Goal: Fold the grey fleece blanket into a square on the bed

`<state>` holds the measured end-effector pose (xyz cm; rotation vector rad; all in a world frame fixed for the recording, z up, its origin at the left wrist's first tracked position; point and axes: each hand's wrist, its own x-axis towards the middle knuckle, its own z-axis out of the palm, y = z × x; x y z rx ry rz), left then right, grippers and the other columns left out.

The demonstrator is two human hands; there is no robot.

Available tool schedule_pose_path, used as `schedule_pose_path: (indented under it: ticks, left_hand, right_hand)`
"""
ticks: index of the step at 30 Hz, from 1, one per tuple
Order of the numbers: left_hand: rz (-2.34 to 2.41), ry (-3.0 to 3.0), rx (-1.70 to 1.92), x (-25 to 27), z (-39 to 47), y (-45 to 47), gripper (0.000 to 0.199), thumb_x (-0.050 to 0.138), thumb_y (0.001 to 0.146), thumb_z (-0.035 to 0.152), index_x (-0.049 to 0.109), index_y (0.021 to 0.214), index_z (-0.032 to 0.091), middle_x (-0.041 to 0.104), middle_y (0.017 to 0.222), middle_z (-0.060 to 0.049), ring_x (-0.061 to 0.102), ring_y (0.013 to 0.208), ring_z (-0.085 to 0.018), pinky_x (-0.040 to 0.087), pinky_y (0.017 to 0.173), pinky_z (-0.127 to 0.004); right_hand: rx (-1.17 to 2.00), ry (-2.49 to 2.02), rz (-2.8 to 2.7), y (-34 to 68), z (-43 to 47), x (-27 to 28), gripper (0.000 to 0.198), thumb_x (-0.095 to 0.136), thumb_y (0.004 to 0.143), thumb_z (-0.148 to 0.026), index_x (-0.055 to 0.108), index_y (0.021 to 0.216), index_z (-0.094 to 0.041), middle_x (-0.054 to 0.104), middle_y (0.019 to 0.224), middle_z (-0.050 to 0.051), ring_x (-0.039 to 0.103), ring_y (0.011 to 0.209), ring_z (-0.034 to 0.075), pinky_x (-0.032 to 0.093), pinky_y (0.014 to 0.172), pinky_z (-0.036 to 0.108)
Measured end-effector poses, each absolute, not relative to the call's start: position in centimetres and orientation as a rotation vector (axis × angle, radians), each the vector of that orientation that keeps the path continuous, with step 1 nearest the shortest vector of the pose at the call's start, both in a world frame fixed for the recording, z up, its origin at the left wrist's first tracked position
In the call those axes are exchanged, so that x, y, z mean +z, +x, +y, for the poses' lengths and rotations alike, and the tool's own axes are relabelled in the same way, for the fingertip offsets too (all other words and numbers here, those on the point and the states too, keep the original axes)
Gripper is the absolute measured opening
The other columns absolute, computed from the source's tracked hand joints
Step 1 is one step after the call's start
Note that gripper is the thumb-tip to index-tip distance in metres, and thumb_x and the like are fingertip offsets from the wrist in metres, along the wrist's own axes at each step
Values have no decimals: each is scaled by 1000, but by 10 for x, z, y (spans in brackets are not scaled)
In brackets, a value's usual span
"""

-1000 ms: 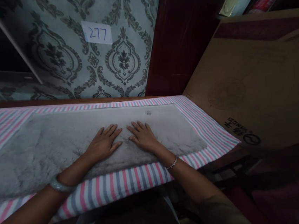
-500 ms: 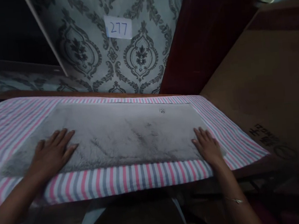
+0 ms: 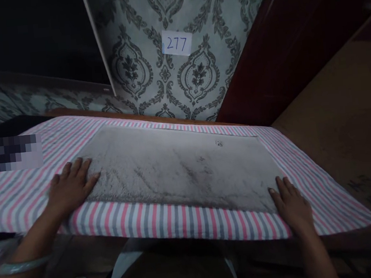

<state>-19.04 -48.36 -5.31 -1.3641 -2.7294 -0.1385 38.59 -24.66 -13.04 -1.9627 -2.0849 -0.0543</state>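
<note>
A grey plush mat [image 3: 174, 157] with darker smudged patches lies flat on a pink, grey and white striped cloth [image 3: 186, 219]. A small dark printed mark [image 3: 218, 143] shows near its far right corner. My left hand [image 3: 70, 185] rests palm down over the mat's left edge, fingers spread. At the near right corner, my right hand [image 3: 292, 203] lies partly on the mat and partly on the cloth, its fingers extended. Both hands hide bits of the mat's edges.
The striped cloth covers a table against a patterned wall [image 3: 166, 71]. A paper marked 277 [image 3: 176, 43] is on the wall. A dark screen [image 3: 32, 44] stands at the back left. A dark red post [image 3: 257, 62] and a cardboard surface [image 3: 341, 119] border the right.
The view has turned left, so the scene sits further right. My left hand has shifted left to the mat's edge, and my right hand has slid outward past the right edge.
</note>
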Motion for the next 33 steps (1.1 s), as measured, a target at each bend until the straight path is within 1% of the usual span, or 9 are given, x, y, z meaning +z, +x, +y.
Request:
schedule_pose_path:
  ticks: [4,7,12,16,19,23,27,30,33]
  left_hand:
    - [-2678,-1378,-111,-46,-482,-174,69,13,97,50,37,145,6,34,154,-22,27,143,-41,22,108,-69]
    - [-2482,-1633,-131,-52,-469,-148,63,19,98,47,43,144,11,34,155,-19,26,146,-36,21,112,-65]
    - [-2088,-2132,-186,-70,-430,-89,59,34,95,50,37,150,29,26,161,-7,21,149,-30,16,118,-58]
    - [-1935,-2243,-223,-88,-410,-60,58,34,95,49,36,150,31,28,160,-5,22,148,-30,19,117,-58]
    - [-1900,-2212,-254,-100,-406,-58,58,34,95,50,36,150,32,29,159,-4,23,148,-30,21,116,-59]
    - [-1887,-2179,-270,-106,-410,-68,62,37,92,54,35,150,31,28,160,-4,28,147,-29,25,116,-56]
    - [-1962,-2121,-245,-103,-418,-85,66,36,89,58,42,148,27,31,158,-8,32,145,-32,31,114,-55]
    - [-2093,-2000,-199,-99,-430,-108,68,34,87,57,47,145,23,38,155,-12,32,144,-34,31,112,-57]
    - [-2268,-1805,-177,-98,-449,-145,71,28,87,54,43,147,19,35,156,-13,27,146,-37,29,111,-60]
  right_hand:
    - [-113,-1865,-2017,369,-258,-127,68,19,95,-51,47,145,-16,43,151,18,31,143,37,31,106,64]
    - [-87,-1624,-2146,330,-277,-117,61,22,98,-44,45,146,-17,42,152,16,27,145,34,31,108,59]
    - [98,-1324,-2479,242,-308,-93,52,34,99,-37,41,149,-27,31,160,7,22,148,29,23,115,56]
    - [259,-1209,-2666,195,-320,-82,53,41,99,-40,37,151,-30,24,162,3,15,150,29,15,118,57]
    - [279,-1209,-2685,187,-323,-82,58,42,99,-45,30,154,-32,19,163,0,9,151,28,11,119,56]
    - [300,-1213,-2683,196,-321,-85,58,40,99,-46,28,154,-32,17,163,-2,9,151,24,13,121,51]
    - [279,-1292,-2643,215,-317,-89,57,39,100,-44,28,154,-32,18,163,-3,10,151,23,17,120,49]
    - [172,-1423,-2575,237,-311,-96,56,40,99,-40,30,154,-31,21,162,0,14,150,25,20,118,50]
    - [55,-1554,-2473,267,-302,-105,55,38,99,-38,34,152,-29,27,161,3,20,149,27,24,116,52]
